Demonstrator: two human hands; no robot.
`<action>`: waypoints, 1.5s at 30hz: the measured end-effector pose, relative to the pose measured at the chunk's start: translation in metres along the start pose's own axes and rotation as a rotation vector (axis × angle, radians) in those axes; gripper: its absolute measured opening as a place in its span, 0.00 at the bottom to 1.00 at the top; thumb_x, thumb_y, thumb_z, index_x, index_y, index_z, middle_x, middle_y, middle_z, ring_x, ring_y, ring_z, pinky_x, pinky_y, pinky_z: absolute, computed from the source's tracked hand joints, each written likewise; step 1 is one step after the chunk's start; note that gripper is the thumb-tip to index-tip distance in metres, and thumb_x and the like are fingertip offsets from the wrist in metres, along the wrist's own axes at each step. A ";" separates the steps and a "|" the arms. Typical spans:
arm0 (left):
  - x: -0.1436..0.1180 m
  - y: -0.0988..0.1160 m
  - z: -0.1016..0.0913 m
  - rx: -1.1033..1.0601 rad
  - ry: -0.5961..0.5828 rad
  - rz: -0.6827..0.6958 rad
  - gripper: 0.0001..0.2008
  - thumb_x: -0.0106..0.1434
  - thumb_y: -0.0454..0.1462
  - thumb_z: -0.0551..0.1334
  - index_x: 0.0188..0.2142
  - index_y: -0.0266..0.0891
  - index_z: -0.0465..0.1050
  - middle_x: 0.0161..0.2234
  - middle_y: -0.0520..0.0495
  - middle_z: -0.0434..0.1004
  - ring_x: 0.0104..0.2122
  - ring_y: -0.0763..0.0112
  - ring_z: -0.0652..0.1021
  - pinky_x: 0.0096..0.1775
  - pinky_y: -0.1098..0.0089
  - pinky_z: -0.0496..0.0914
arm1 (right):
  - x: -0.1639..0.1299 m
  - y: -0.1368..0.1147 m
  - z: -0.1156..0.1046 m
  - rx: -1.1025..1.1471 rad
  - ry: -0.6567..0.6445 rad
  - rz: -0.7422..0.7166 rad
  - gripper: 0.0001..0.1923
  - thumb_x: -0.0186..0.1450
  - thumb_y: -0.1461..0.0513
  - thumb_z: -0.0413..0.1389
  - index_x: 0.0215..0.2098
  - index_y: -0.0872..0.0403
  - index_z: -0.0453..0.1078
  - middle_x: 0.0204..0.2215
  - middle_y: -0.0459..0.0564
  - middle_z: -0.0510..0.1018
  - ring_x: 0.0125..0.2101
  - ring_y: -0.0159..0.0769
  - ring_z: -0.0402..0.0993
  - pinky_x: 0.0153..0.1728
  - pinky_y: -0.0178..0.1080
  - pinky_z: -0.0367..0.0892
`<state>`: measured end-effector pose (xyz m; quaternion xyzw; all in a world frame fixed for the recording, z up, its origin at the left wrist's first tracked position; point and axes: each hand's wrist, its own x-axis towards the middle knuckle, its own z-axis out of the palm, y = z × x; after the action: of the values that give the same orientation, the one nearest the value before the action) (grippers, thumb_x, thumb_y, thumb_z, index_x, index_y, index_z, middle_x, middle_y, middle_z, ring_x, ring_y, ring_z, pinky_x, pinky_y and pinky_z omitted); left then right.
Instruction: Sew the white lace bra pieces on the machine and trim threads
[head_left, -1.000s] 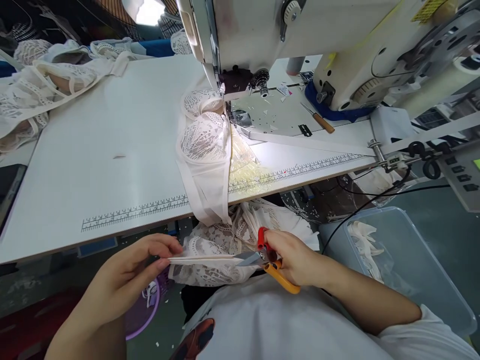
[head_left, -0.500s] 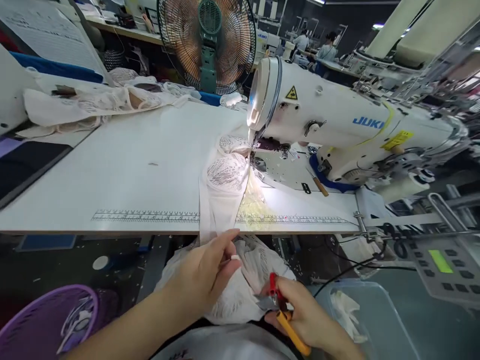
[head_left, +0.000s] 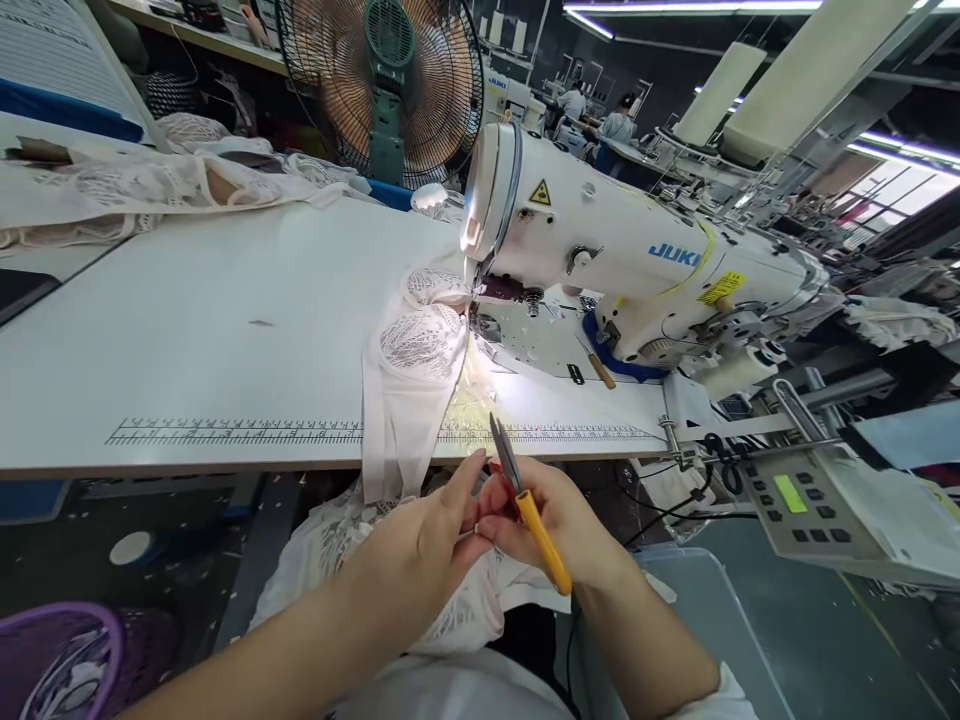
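So the right hand (head_left: 561, 512) has its fingers wrapped round some orange-and-red-handled metal scissors (head_left: 541, 540), blades together and pointing up toward the white ruler-marked desk (head_left: 225, 350). The left hand (head_left: 420, 532) has its fingers curled in right up by the right hand's fingertips; honestly can't tell if they're pinching anything. There's an off-white lace bra (head_left: 421, 345) under the head of the white JUKI sewing machine (head_left: 577, 220), band hanging over the front edge. More white lace fabric (head_left: 300, 565) is bunched below the hands.
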<state>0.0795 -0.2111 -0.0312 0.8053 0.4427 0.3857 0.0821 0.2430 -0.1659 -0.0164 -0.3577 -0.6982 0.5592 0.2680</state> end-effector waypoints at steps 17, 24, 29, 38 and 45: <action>0.013 0.001 -0.010 -0.836 -0.313 -0.810 0.14 0.54 0.42 0.57 0.17 0.38 0.63 0.16 0.58 0.54 0.18 0.78 0.57 0.20 0.75 0.52 | 0.004 0.018 0.002 0.194 0.011 -0.121 0.17 0.57 0.51 0.57 0.30 0.53 0.57 0.26 0.45 0.67 0.23 0.28 0.61 0.23 0.33 0.60; 0.010 -0.008 -0.009 -0.819 -0.326 -0.894 0.14 0.53 0.43 0.57 0.16 0.39 0.61 0.15 0.58 0.55 0.17 0.78 0.56 0.19 0.75 0.53 | -0.021 0.037 -0.012 -0.270 -0.312 -0.006 0.30 0.55 0.34 0.38 0.27 0.52 0.51 0.23 0.44 0.58 0.22 0.30 0.54 0.21 0.34 0.52; 0.012 -0.010 -0.006 -0.779 -0.360 -0.936 0.13 0.52 0.42 0.58 0.16 0.38 0.63 0.15 0.58 0.56 0.17 0.77 0.58 0.19 0.75 0.53 | -0.034 0.044 -0.007 -0.442 -0.317 0.019 0.30 0.56 0.34 0.36 0.24 0.51 0.45 0.20 0.42 0.55 0.20 0.29 0.49 0.21 0.34 0.47; 0.012 -0.013 -0.010 -0.849 -0.441 -0.991 0.13 0.51 0.43 0.58 0.18 0.37 0.65 0.16 0.57 0.57 0.18 0.78 0.58 0.21 0.75 0.53 | -0.035 0.042 -0.003 -0.381 -0.286 0.075 0.27 0.59 0.38 0.39 0.24 0.52 0.49 0.19 0.42 0.57 0.19 0.28 0.52 0.20 0.33 0.49; 0.009 -0.014 -0.005 -0.960 -0.392 -1.029 0.14 0.52 0.44 0.59 0.17 0.36 0.64 0.16 0.57 0.58 0.18 0.78 0.58 0.21 0.75 0.52 | -0.035 0.037 -0.002 -0.396 -0.311 0.062 0.26 0.60 0.39 0.39 0.25 0.52 0.48 0.20 0.42 0.58 0.19 0.28 0.51 0.20 0.33 0.50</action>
<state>0.0694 -0.1971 -0.0293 0.4249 0.5243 0.2987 0.6748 0.2733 -0.1886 -0.0512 -0.3343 -0.8157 0.4675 0.0649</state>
